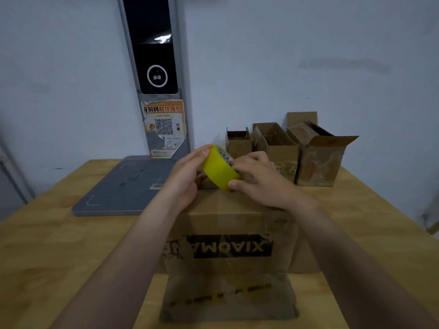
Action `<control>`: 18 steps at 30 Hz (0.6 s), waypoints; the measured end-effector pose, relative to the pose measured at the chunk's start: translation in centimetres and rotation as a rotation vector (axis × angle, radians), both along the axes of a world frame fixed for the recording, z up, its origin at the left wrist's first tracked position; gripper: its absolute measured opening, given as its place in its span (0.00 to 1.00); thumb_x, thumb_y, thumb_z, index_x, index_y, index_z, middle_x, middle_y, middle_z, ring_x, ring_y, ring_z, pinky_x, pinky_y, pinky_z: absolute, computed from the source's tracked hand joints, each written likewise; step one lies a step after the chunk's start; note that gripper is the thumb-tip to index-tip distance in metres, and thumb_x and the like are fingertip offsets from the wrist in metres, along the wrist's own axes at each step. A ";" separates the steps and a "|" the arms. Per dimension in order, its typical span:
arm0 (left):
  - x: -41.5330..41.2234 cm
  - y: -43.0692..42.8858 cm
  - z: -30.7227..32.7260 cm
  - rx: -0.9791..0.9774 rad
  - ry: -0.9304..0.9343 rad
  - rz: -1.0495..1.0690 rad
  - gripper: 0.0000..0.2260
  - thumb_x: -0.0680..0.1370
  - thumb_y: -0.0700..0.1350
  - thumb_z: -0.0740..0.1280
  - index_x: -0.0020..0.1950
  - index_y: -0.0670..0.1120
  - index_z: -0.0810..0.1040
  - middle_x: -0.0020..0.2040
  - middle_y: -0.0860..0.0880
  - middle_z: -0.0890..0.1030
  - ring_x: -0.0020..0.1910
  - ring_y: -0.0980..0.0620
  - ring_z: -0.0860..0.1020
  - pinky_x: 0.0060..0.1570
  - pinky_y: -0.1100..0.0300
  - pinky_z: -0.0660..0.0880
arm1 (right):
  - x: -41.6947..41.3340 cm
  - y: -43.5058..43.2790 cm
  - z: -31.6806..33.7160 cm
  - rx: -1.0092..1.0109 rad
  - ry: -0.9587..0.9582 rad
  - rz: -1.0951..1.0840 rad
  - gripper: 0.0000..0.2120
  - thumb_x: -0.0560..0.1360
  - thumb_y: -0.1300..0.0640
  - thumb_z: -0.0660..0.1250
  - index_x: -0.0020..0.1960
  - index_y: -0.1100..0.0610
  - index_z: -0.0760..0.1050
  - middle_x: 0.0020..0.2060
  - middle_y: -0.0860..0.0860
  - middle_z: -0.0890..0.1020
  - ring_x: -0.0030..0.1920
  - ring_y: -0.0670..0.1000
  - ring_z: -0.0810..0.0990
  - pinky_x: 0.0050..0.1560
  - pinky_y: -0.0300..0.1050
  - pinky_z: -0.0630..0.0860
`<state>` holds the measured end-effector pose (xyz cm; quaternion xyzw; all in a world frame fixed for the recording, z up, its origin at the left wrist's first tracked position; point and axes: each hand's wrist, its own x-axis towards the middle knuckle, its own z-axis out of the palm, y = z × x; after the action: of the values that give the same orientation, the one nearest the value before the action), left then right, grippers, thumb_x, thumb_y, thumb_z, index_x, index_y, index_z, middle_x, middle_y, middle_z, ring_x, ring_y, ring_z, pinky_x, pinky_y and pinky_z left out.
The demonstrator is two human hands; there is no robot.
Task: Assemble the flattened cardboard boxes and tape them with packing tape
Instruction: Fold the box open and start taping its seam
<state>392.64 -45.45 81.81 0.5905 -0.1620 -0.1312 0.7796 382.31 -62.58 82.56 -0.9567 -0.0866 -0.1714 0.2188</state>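
Note:
A brown cardboard box [231, 245] with an upside-down black printed label stands on the wooden table right in front of me, its near flap hanging down toward me. Above its far top edge, both hands hold a roll of yellow packing tape [219, 168]. My left hand [187, 179] grips the roll from the left, fingers over its top. My right hand [257, 179] grips it from the right, thumb on the lower rim and fingers curled at the roll's side.
Three small open cardboard boxes [278, 144] stand in a row at the back right against the wall. A grey scanner platform [123, 186] with an upright post and screen [154, 55] occupies the back left. The wooden table [47, 245] stretches on both sides.

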 end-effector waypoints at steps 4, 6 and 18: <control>0.0 -0.4 -0.8 0.033 -0.061 0.090 0.12 0.82 0.50 0.68 0.47 0.41 0.82 0.43 0.43 0.78 0.46 0.49 0.77 0.52 0.55 0.72 | -0.2 -0.5 1.4 0.324 0.029 0.216 0.05 0.82 0.53 0.67 0.51 0.54 0.79 0.46 0.46 0.82 0.50 0.46 0.81 0.53 0.46 0.75; 0.1 -0.6 -0.9 0.034 -0.054 0.080 0.13 0.82 0.50 0.69 0.46 0.40 0.80 0.44 0.42 0.75 0.47 0.47 0.75 0.53 0.54 0.71 | -0.3 -0.5 1.4 0.473 0.050 0.278 0.06 0.83 0.56 0.65 0.48 0.55 0.77 0.40 0.50 0.83 0.44 0.52 0.85 0.47 0.48 0.79; 1.6 -0.1 -1.2 0.074 0.076 0.076 0.07 0.80 0.37 0.70 0.53 0.40 0.72 0.39 0.44 0.80 0.37 0.49 0.82 0.36 0.58 0.82 | 2.0 -1.9 -0.7 0.849 0.014 0.305 0.13 0.80 0.50 0.62 0.42 0.53 0.80 0.34 0.53 0.81 0.37 0.53 0.81 0.43 0.45 0.79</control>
<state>394.23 -45.52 80.64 0.6194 -0.1049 -0.1298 0.7671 384.31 -64.48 81.86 -0.7595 -0.1473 -0.1512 0.6154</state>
